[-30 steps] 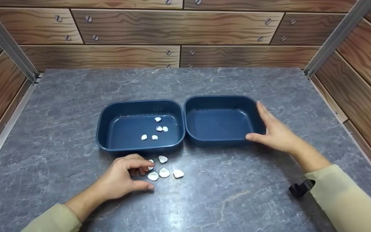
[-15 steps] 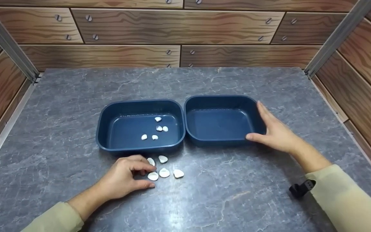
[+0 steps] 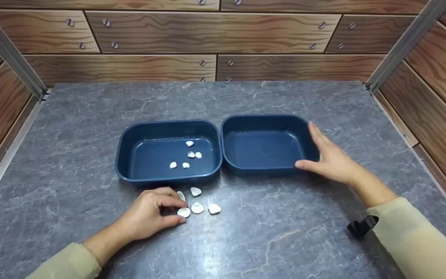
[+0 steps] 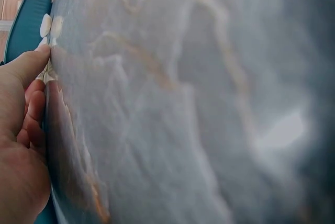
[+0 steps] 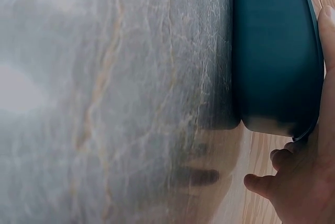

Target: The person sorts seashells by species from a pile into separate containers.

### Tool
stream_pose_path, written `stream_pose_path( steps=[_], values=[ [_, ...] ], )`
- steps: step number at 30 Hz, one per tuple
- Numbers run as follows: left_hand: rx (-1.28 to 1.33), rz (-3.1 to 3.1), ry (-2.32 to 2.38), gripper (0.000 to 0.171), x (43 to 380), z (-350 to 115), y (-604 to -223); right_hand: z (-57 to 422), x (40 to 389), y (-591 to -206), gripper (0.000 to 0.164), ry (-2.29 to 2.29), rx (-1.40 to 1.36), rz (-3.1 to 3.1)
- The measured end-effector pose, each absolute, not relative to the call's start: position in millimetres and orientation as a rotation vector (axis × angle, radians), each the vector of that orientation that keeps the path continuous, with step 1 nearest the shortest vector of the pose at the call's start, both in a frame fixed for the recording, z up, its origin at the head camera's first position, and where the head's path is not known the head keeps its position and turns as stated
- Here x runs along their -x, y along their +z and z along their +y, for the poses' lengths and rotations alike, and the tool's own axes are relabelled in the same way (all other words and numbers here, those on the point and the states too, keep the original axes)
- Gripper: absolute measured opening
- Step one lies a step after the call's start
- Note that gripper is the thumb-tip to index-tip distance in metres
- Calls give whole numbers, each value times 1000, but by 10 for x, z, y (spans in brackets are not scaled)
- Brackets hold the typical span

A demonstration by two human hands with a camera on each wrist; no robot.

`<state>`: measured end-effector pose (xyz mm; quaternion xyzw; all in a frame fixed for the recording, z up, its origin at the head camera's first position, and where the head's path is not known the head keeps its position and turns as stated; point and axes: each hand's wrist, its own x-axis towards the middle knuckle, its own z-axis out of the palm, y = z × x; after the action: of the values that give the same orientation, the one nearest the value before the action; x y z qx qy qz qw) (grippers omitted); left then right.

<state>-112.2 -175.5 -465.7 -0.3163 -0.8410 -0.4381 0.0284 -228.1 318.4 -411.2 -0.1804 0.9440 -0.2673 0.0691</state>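
My left hand (image 3: pixel 147 213) pinches a white seashell (image 3: pixel 183 212) on the grey tabletop, its thumb on the near side and a fingertip on the far side. Around it lie other white shells: one ribbed shell (image 3: pixel 196 191), one beside the held one (image 3: pixel 197 208), one farther right (image 3: pixel 214 209), and one partly covered by my fingers (image 3: pixel 181 196). In the left wrist view the fingertips meet near the shells, seen edge-on. My right hand (image 3: pixel 329 159) rests spread, with straight fingers, against the right end of the right blue box (image 3: pixel 265 169), thumb at the front rim.
Left of that box, touching it, stands a second blue box (image 3: pixel 141 180) with several small white shells (image 3: pixel 191 154) inside. The right box's floor shows no shells. Wood-patterned walls (image 3: pixel 215 33) enclose the table. A black device (image 3: pixel 362 226) hangs by the right sleeve.
My left thumb and finger have drawn together around the nearest shell; earlier they stood wider apart. The right hand and both boxes have stayed in place.
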Motion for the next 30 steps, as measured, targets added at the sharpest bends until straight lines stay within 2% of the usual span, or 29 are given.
stream_pose_path(
  steps=[21,30],
  values=[
    [887,-2647,-1413,22,1093,-1712,-4589,3186,2284,-4147,123,-786,551,2861],
    [979,-2564,-1440,21,1032,-1597,-4357,3179,2288,-4146,122,-794,559,2863]
  ],
)
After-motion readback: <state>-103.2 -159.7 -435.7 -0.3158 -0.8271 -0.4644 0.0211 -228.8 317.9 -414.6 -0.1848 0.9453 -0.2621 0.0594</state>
